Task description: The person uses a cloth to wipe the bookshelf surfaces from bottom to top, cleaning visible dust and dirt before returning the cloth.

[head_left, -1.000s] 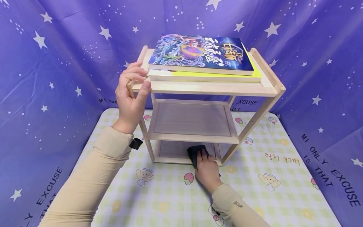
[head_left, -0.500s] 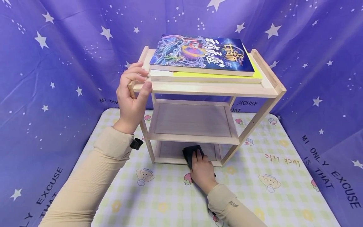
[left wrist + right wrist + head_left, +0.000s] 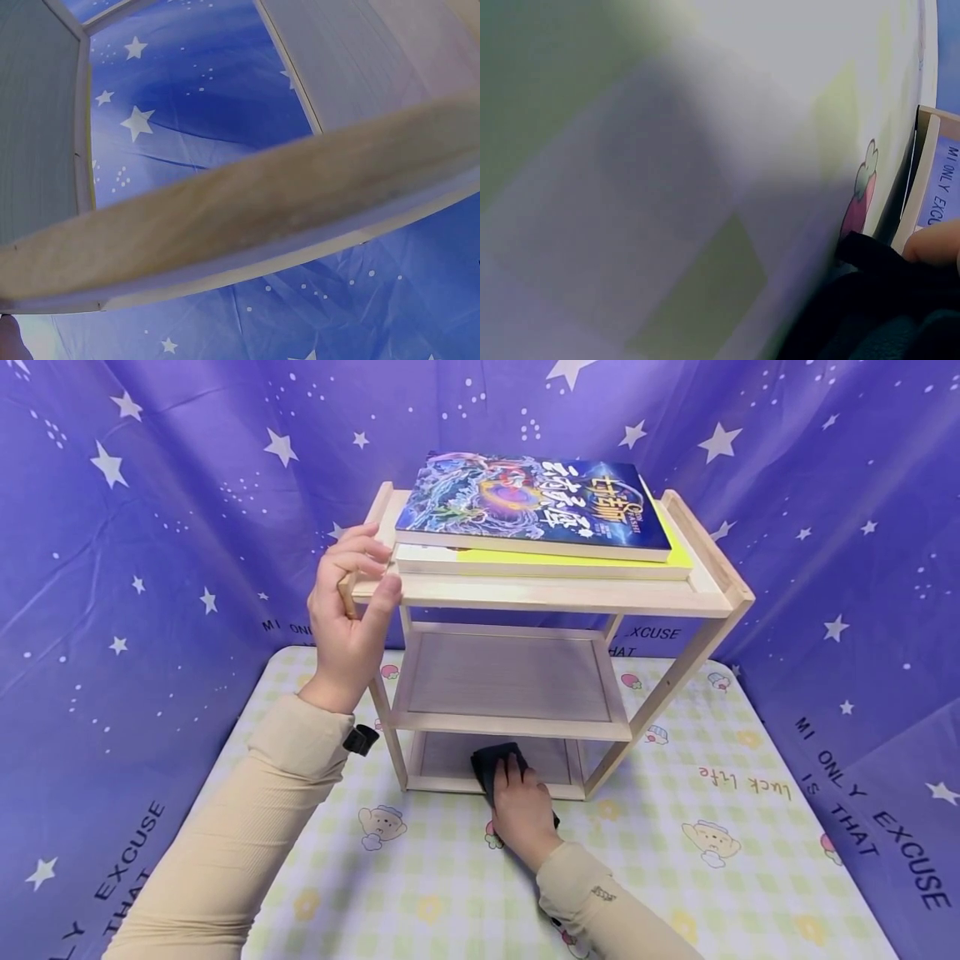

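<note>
A small three-tier wooden shelf (image 3: 513,681) stands on the table. My left hand (image 3: 345,610) holds its top left corner, with the thumb at the front edge and the fingers over the side rail. In the left wrist view that rail (image 3: 262,206) crosses close to the camera, with one fingertip in the lower left corner. Down at the bottom tier, my right hand (image 3: 525,814) grips a dark cloth (image 3: 489,763) and presses it onto the board. The right wrist view has the bunched cloth (image 3: 870,315) under a finger (image 3: 934,241); most of that hand is hidden there.
Two books lie stacked on the top tier, a blue illustrated book (image 3: 525,510) over a yellow one (image 3: 577,567). A checked tablecloth (image 3: 645,877) covers the table. Purple star-printed curtains (image 3: 150,610) enclose the back and both sides.
My right hand has slid the cloth leftward along the bottom tier. The left hand keeps its hold on the shelf corner, and the books and shelf stay put.
</note>
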A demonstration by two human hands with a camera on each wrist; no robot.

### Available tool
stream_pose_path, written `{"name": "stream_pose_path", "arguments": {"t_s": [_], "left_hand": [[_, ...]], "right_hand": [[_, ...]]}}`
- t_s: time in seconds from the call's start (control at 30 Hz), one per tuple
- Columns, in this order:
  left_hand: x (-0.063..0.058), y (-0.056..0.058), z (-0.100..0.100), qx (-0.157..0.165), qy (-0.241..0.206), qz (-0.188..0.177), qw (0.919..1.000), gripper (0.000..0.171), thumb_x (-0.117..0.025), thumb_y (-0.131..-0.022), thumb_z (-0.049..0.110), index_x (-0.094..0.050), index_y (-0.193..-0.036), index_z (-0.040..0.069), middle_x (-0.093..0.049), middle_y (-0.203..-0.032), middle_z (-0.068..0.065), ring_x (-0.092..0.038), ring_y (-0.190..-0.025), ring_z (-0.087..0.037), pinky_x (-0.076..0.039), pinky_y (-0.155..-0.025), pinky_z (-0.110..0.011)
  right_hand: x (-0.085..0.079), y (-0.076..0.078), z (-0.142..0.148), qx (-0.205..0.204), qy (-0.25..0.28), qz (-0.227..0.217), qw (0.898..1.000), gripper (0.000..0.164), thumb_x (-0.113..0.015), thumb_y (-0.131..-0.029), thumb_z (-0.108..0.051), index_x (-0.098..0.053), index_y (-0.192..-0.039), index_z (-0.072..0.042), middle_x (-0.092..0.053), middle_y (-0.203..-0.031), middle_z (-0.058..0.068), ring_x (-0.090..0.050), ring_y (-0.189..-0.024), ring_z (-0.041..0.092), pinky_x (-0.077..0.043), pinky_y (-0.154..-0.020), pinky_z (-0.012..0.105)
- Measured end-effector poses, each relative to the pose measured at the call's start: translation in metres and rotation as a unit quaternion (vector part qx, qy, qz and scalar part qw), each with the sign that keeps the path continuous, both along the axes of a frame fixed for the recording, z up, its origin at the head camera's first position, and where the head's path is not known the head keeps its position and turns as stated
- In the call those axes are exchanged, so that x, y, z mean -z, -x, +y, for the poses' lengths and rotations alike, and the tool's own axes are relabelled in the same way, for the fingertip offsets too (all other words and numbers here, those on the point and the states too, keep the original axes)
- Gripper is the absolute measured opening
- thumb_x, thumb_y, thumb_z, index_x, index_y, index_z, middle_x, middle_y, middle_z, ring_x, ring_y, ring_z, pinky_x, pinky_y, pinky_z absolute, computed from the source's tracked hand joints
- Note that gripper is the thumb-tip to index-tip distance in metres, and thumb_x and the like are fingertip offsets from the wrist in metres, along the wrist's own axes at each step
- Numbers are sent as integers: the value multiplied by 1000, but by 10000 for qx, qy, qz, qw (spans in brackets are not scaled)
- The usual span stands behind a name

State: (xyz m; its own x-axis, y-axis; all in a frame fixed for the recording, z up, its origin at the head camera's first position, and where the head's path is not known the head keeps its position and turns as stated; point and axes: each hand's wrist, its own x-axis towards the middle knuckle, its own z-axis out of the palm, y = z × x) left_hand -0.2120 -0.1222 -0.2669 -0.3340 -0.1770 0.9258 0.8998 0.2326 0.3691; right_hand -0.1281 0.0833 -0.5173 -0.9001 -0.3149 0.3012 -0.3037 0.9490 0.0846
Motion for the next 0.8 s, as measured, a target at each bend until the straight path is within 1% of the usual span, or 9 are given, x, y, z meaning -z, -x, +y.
{"name": "stream_pose_path", "arguments": {"t_s": [0.2, 0.33, 0.57, 0.8], "left_hand": [[0, 0, 0, 0, -13, -12, 10000, 58, -61, -93, 46, -50, -87, -10, -62, -98, -29, -56, -123, -39, -40, -113, -47], [1, 1, 0, 22, 1, -1, 10000, 57, -61, -93, 46, -50, -87, -10, -62, -98, -28, -56, -123, -39, -40, -113, -47], [1, 1, 0, 21, 7, 50, 10000, 56, -61, -93, 45, -50, -87, -10, -62, -97, -29, -56, -122, -40, -39, -113, -47], [1, 1, 0, 37, -15, -18, 10000, 57, -61, -93, 45, -50, -87, -10, -62, -98, -29, -56, -123, -39, -39, -113, -47]], "right_hand": [[-1, 0, -6, -34, -138, -154, 9998, 72, -82, -72, -32, -59, -132, 1, -62, -131, 22, -63, -100, 36, -57, -66, 42], [-1, 1, -9, -131, -125, -114, 9998, 67, -79, -75, -30, -59, -131, 1, -62, -129, 22, -64, -99, 36, -57, -65, 41], [-1, 2, -17, -251, -94, -84, 9996, 65, -78, -75, -28, -61, -130, 1, -63, -128, 23, -64, -97, 36, -57, -63, 40], [-4, 2, -24, -314, -123, -57, 9994, 61, -75, -76, -25, -61, -129, 1, -63, -127, 22, -64, -96, 35, -57, -64, 39]]}}
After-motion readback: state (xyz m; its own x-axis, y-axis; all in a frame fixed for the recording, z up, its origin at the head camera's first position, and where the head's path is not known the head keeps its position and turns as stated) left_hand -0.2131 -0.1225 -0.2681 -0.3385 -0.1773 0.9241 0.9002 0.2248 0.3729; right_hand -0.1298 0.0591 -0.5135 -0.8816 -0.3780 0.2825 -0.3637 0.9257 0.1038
